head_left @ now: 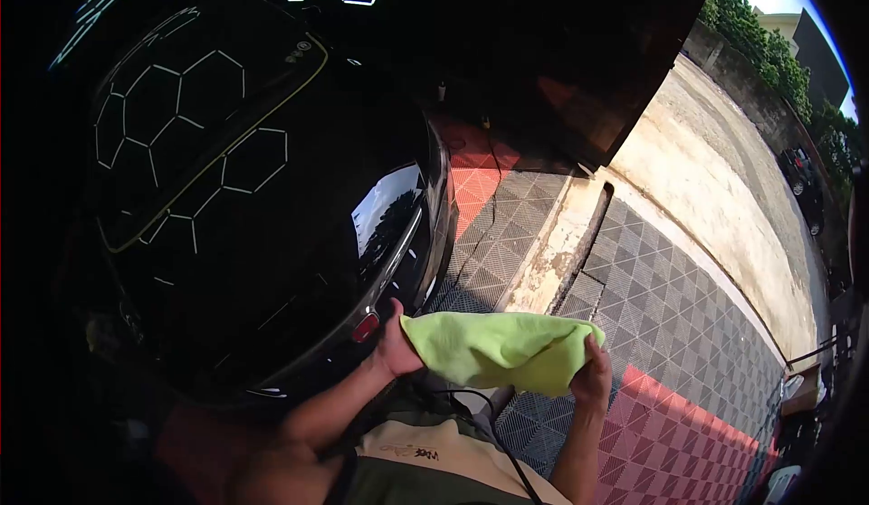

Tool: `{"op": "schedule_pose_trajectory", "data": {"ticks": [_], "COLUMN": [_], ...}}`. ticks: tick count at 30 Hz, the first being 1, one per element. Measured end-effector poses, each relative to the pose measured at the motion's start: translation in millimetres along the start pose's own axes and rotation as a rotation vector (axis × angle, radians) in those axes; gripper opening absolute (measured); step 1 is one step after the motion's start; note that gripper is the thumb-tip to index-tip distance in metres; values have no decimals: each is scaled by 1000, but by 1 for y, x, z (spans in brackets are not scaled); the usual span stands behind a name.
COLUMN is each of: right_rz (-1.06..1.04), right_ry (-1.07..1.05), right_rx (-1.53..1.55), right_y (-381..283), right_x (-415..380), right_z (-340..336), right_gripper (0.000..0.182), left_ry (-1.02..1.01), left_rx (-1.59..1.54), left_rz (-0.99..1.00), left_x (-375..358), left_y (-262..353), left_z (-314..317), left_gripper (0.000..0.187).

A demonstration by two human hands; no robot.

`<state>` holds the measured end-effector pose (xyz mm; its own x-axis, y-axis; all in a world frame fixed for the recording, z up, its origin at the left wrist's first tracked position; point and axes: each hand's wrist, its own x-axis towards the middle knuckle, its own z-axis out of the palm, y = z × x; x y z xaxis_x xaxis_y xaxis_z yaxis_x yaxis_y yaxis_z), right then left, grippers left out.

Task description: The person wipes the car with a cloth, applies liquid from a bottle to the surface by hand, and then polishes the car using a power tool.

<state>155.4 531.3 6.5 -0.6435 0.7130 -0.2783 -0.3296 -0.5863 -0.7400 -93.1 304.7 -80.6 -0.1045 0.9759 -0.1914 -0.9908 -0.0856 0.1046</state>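
A lime-green cloth [498, 347] is stretched in front of my body, folded and slightly creased. My left hand [398, 349] holds its left end, thumb pointing up, with the fingers mostly hidden behind the fabric. At the right end, my right hand [592, 371] grips a corner between thumb and fingers. Just left of my left hand is the glossy black car [299, 297], with a small red reflector [366, 328] low on its body. The cloth is apart from the car's surface.
Hexagonal lights reflect in the car's paint. Grey and red floor tiles [670, 297] cover the ground, crossed by a drain channel [593, 233]. A thin cable [495, 197] lies on the tiles. Outside is a sunlit paved strip [715, 170] with a parked dark vehicle [798, 175].
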Motion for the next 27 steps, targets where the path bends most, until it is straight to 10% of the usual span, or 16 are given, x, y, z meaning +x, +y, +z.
{"op": "schedule_pose_trajectory", "data": {"ticks": [2, 5, 15, 22, 27], "right_rz": [-127, -172, -227, -301, -351], "right_ry": [-52, -24, 58, -272, -359], "right_rx": [-116, -271, -637, -224, -381], "right_y": [-28, -63, -156, -180, -190], "right_x": [50, 126, 295, 467, 601], "right_z": [5, 1, 11, 81, 135], "right_gripper": [33, 32, 31, 36, 20], "left_ry": [-57, -56, 88, 186, 468], "left_rx": [35, 80, 801, 676, 1162], "left_rz": [252, 119, 542, 997, 1298], "left_x": [43, 116, 323, 362, 377], "left_y": [38, 78, 212, 304, 365], "left_z": [37, 31, 104, 167, 201], "left_gripper": [116, 118, 19, 18, 17]}}
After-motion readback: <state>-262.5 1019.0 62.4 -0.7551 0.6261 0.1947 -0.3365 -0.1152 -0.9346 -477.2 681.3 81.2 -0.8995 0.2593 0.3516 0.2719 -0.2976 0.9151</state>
